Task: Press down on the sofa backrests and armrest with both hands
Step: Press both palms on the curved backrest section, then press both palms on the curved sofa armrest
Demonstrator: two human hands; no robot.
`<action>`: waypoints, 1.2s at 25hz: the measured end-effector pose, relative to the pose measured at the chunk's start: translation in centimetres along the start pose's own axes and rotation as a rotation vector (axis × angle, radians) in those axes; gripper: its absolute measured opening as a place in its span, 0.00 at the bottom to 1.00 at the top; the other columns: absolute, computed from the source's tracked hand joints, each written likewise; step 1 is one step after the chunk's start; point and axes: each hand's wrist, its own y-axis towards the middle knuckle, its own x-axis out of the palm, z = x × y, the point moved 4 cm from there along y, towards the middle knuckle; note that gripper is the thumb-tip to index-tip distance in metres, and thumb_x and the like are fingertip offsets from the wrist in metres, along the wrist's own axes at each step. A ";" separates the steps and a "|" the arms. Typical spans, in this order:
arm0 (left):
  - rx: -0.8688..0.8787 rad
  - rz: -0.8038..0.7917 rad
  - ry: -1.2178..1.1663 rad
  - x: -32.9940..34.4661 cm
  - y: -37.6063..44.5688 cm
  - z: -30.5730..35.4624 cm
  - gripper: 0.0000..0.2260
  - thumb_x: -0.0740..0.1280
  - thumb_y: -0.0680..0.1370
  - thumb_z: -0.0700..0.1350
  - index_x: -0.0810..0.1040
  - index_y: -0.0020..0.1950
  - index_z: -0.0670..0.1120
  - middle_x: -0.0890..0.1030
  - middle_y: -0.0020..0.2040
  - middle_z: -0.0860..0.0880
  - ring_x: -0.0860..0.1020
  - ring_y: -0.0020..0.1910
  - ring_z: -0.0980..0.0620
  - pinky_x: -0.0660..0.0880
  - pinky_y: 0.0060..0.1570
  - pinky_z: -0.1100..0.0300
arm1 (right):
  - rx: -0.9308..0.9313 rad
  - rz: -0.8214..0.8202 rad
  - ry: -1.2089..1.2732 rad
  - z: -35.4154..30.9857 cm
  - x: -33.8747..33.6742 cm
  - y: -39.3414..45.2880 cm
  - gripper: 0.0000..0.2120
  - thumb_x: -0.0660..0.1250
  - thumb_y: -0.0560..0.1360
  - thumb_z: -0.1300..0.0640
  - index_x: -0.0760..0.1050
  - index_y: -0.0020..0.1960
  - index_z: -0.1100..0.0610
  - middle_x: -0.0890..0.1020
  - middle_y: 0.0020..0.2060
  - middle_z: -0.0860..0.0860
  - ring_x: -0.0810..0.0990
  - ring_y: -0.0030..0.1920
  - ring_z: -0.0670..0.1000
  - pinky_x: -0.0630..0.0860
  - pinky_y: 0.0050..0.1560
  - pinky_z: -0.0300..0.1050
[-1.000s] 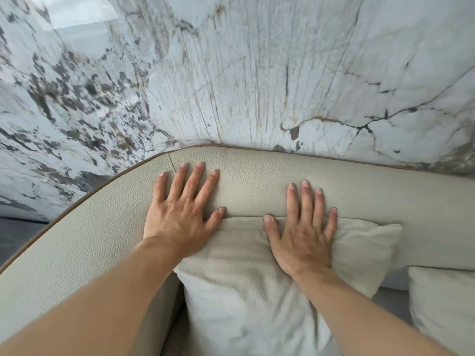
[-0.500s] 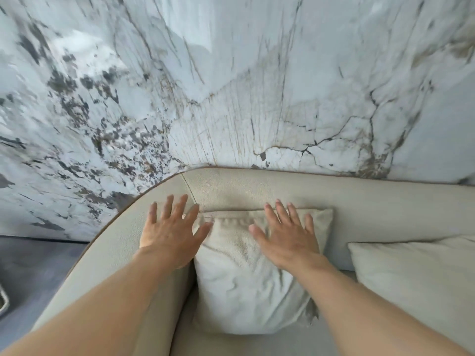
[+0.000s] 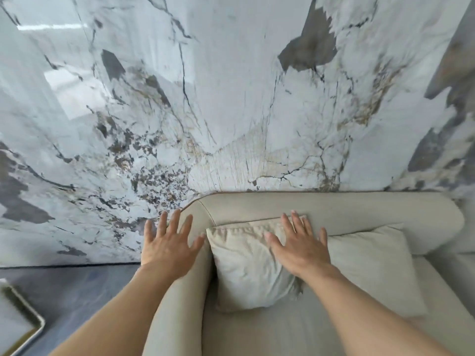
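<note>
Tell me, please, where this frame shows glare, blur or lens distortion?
Head view: window glare on the glossy marble wall; wide-angle bending curves the sofa backrest; motion blur softens the tray at lower left; both hands stay fairly sharp.

Soft, even daylight fills the scene, bright without harsh contrast. The glossy wall (image 3: 231, 98) carries pale rectangular glare patches at far left. Shadows are faint: a thin dark fold beneath the cushion (image 3: 246, 263) and between it and the armrest (image 3: 180, 291). Motion blur smears the wall veining, strongest toward the top and right edges. Wide-angle distortion bends the backrest (image 3: 334, 209) line and stretches the near forearms.
</note>
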 end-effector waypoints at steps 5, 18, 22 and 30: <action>0.076 0.029 -0.032 -4.6 -2.2 -1.2 0.32 0.39 0.77 0.67 0.44 0.78 0.56 0.42 0.80 0.51 0.38 0.78 0.47 0.36 0.74 0.42 | 0.070 0.055 0.046 -2.5 -4.7 -4.3 0.36 0.40 0.75 0.30 0.41 0.78 0.45 0.40 0.78 0.47 0.38 0.77 0.50 0.35 0.72 0.60; 0.119 0.101 0.005 -7.7 -1.5 -1.3 0.32 0.39 0.77 0.67 0.44 0.78 0.56 0.42 0.80 0.50 0.38 0.78 0.46 0.33 0.72 0.43 | 0.081 0.094 0.103 -2.4 -5.0 -3.8 0.37 0.38 0.73 0.29 0.40 0.78 0.46 0.39 0.78 0.47 0.39 0.77 0.51 0.36 0.72 0.61; 0.215 0.108 -0.007 -6.0 3.5 -1.9 0.32 0.39 0.76 0.67 0.45 0.78 0.56 0.44 0.80 0.50 0.39 0.78 0.46 0.35 0.73 0.42 | 0.186 0.080 0.080 -3.7 -3.8 -2.3 0.37 0.38 0.73 0.29 0.39 0.78 0.46 0.39 0.78 0.47 0.39 0.77 0.51 0.36 0.72 0.62; 0.502 0.013 -0.012 -4.1 14.3 -6.6 0.33 0.38 0.76 0.67 0.44 0.78 0.55 0.43 0.80 0.50 0.40 0.78 0.46 0.37 0.74 0.41 | 0.480 0.081 0.060 -11.5 -2.6 0.3 0.37 0.39 0.73 0.30 0.40 0.78 0.45 0.40 0.78 0.46 0.39 0.77 0.50 0.33 0.71 0.60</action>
